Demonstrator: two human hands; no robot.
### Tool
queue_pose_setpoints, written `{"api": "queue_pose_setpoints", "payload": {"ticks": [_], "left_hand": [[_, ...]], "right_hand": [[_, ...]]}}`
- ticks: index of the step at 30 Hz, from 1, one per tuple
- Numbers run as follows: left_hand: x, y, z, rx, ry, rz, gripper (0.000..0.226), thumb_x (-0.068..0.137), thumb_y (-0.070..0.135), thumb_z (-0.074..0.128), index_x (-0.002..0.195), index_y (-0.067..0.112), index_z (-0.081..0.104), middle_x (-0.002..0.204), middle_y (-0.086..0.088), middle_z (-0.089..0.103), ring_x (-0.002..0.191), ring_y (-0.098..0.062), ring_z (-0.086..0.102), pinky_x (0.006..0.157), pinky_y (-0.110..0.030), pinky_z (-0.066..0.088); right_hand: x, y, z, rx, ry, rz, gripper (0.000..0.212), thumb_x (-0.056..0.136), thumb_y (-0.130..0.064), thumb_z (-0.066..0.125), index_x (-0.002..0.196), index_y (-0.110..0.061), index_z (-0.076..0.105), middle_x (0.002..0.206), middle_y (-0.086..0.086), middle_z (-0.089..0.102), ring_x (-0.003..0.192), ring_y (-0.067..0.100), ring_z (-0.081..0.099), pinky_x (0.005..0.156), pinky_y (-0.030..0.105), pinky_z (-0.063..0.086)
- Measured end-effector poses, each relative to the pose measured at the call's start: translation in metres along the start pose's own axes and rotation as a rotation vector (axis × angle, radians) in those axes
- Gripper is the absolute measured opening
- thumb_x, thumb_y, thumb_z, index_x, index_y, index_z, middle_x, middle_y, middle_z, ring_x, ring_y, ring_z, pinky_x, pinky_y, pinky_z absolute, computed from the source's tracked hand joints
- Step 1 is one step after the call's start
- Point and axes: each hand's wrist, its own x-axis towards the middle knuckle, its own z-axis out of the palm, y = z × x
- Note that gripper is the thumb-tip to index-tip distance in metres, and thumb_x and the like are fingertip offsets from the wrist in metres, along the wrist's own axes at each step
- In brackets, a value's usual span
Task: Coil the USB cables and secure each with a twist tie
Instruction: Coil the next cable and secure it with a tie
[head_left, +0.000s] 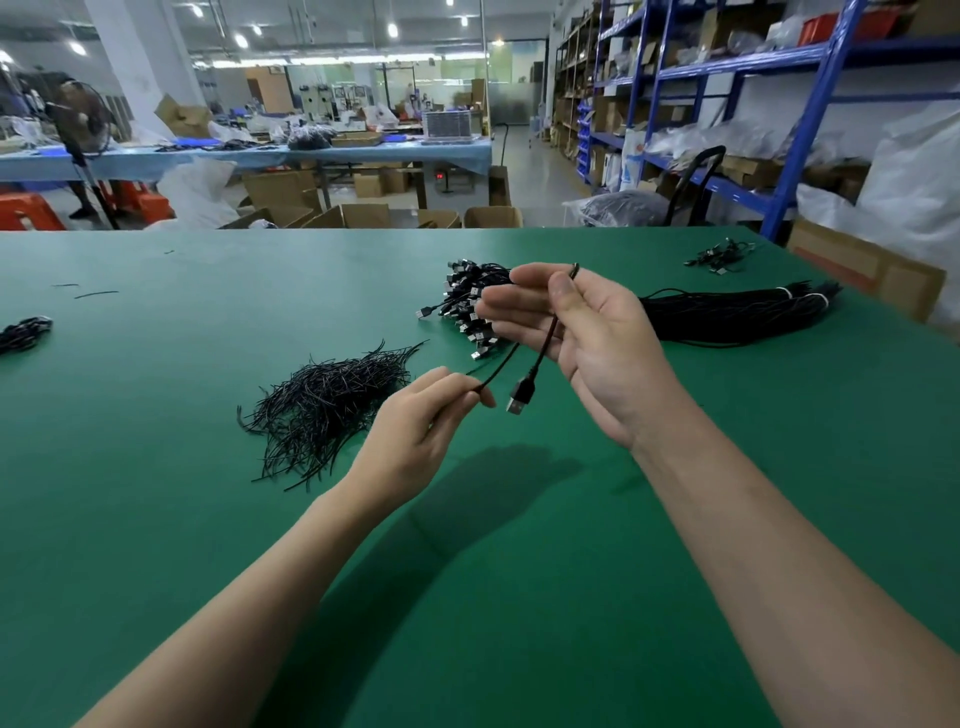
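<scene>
- Left hand (415, 431) and right hand (587, 343): both bare.
- Left forearm (249, 597): bare along all its visible length.
- Right forearm (779, 561): bare too, as far as the picture's lower edge.

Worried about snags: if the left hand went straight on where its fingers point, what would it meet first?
The left hand would likely meet the dangling plug of its cable first, then the right hand; depth is unclear.
</scene>
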Motion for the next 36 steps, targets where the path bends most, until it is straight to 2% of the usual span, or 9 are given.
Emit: {"api": "queue_pose_setpoints", "payload": {"ticks": [3, 6, 9, 13, 18, 24, 29, 33, 36], "left_hand": [[-0.004, 0.015, 0.000, 0.017, -0.029, 0.036, 0.022, 0.105, 0.025, 0.049, 0.105, 0.021, 0.070, 0.094, 0.018, 0.063, 0.073, -0.014, 0.057, 0.067, -0.031, 0.046], [-0.007, 0.029, -0.003, 0.064, -0.054, 0.025, 0.022, 0.104, 0.027, 0.048, 0.103, 0.022, 0.070, 0.082, 0.028, 0.056, 0.063, -0.002, 0.048, 0.061, -0.022, 0.037], [-0.006, 0.046, -0.008, 0.107, -0.119, 0.008, 0.026, 0.103, 0.029, 0.046, 0.101, 0.020, 0.071, 0.075, 0.025, 0.054, 0.064, -0.001, 0.048, 0.064, -0.030, 0.040], [-0.003, 0.063, -0.019, -0.041, -0.166, -0.080, 0.028, 0.106, 0.019, 0.051, 0.090, 0.015, 0.073, 0.054, 0.012, 0.042, 0.050, -0.007, 0.038, 0.054, -0.023, 0.029], [0.007, 0.074, -0.048, -0.051, -0.192, -0.070, 0.028, 0.102, 0.023, 0.060, 0.077, 0.019, 0.070, 0.049, 0.010, 0.043, 0.046, -0.007, 0.037, 0.049, -0.015, 0.025], [0.023, 0.071, -0.054, -0.074, -0.096, 0.019, 0.017, 0.093, 0.023, 0.073, 0.078, 0.016, 0.072, 0.056, 0.014, 0.052, 0.052, -0.003, 0.043, 0.054, -0.013, 0.030], [0.020, 0.057, -0.029, -0.515, -0.063, -0.104, 0.017, 0.087, 0.030, 0.074, 0.080, 0.015, 0.073, 0.069, -0.009, 0.066, 0.067, -0.013, 0.051, 0.063, -0.024, 0.040], [0.000, 0.055, 0.014, -0.706, -0.007, -0.225, 0.019, 0.097, 0.025, 0.062, 0.086, 0.018, 0.076, 0.070, 0.006, 0.064, 0.066, -0.007, 0.049, 0.061, -0.018, 0.039], [-0.017, 0.059, 0.036, -0.701, -0.081, -0.294, 0.026, 0.101, 0.033, 0.055, 0.082, 0.028, 0.072, 0.066, 0.004, 0.046, 0.063, -0.011, 0.034, 0.057, -0.023, 0.029]], "right_hand": [[0.008, 0.008, 0.008, -0.206, 0.083, -0.042, 0.032, 0.111, -0.010, 0.029, 0.107, -0.004, 0.060, 0.105, 0.019, 0.074, 0.101, 0.029, 0.074, 0.092, 0.039, 0.059], [0.009, 0.015, 0.009, -0.537, 0.099, -0.049, 0.028, 0.109, -0.007, 0.034, 0.104, -0.007, 0.062, 0.101, 0.012, 0.074, 0.097, 0.018, 0.074, 0.092, 0.040, 0.058], [0.002, 0.022, 0.008, -0.859, -0.008, -0.022, 0.024, 0.108, -0.010, 0.040, 0.105, -0.007, 0.064, 0.100, 0.004, 0.074, 0.095, 0.009, 0.072, 0.091, 0.039, 0.058], [-0.013, 0.023, 0.001, -1.141, -0.154, -0.054, 0.022, 0.108, -0.024, 0.043, 0.101, -0.017, 0.063, 0.079, -0.006, 0.071, 0.078, 0.017, 0.067, 0.077, 0.043, 0.054], [-0.034, 0.014, -0.006, -0.833, -0.201, 0.073, 0.041, 0.110, -0.030, 0.037, 0.078, -0.023, 0.063, 0.057, -0.001, 0.053, 0.055, 0.015, 0.048, 0.057, 0.034, 0.042], [-0.059, 0.016, 0.004, -0.359, -0.247, 0.241, 0.044, 0.103, -0.033, 0.033, 0.079, -0.009, 0.061, 0.056, -0.005, 0.028, 0.055, 0.013, 0.024, 0.052, 0.021, 0.025], [-0.073, 0.006, 0.008, -0.103, -0.283, 0.249, 0.033, 0.100, -0.022, 0.033, 0.081, -0.009, 0.057, 0.058, -0.006, 0.023, 0.055, 0.015, 0.019, 0.051, 0.024, 0.020], [-0.073, -0.002, 0.009, 0.084, -0.258, 0.193, 0.030, 0.105, -0.022, 0.034, 0.091, -0.007, 0.056, 0.060, -0.005, 0.025, 0.054, 0.014, 0.023, 0.052, 0.023, 0.023], [-0.068, -0.006, 0.003, 0.125, -0.133, 0.164, 0.027, 0.106, -0.026, 0.040, 0.094, -0.011, 0.059, 0.063, -0.004, 0.036, 0.055, 0.012, 0.039, 0.057, 0.020, 0.037]]}}
